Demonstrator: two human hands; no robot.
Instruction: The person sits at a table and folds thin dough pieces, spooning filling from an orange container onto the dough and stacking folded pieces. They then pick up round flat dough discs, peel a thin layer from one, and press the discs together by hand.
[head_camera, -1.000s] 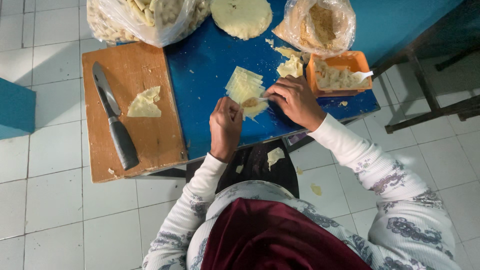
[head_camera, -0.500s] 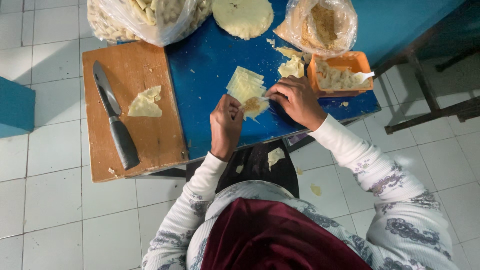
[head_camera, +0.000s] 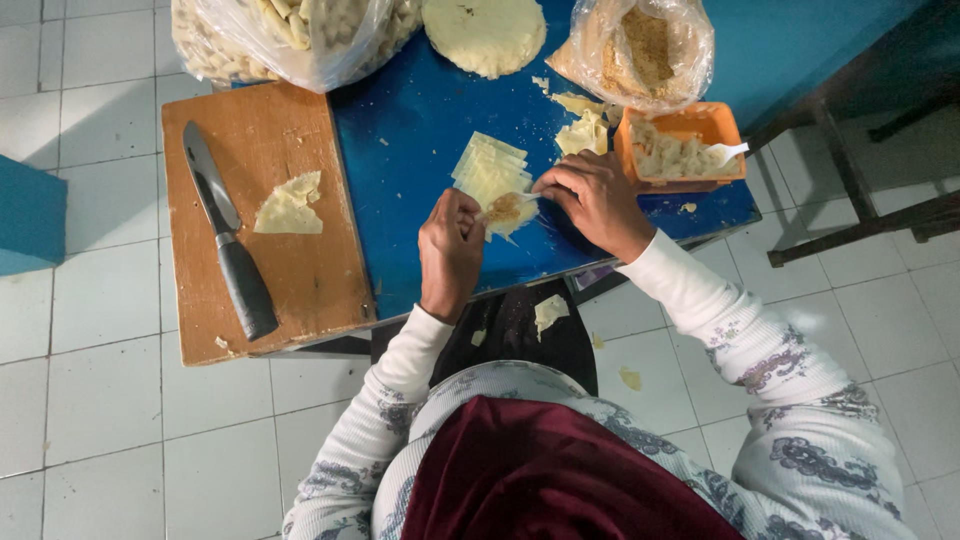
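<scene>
Bare blue tabletop (head_camera: 405, 150) between my wooden cutting board (head_camera: 300, 285) and the stack of pale dough squares (head_camera: 487, 168) lies open; orange plastic tub (head_camera: 680, 150) and filled clear bags (head_camera: 640, 45) crowd the right.

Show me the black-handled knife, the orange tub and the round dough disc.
black-handled knife (head_camera: 245, 288), head view, on its handle.
orange tub (head_camera: 627, 160), head view, on its left rim.
round dough disc (head_camera: 485, 35), head view, on its middle.
</scene>
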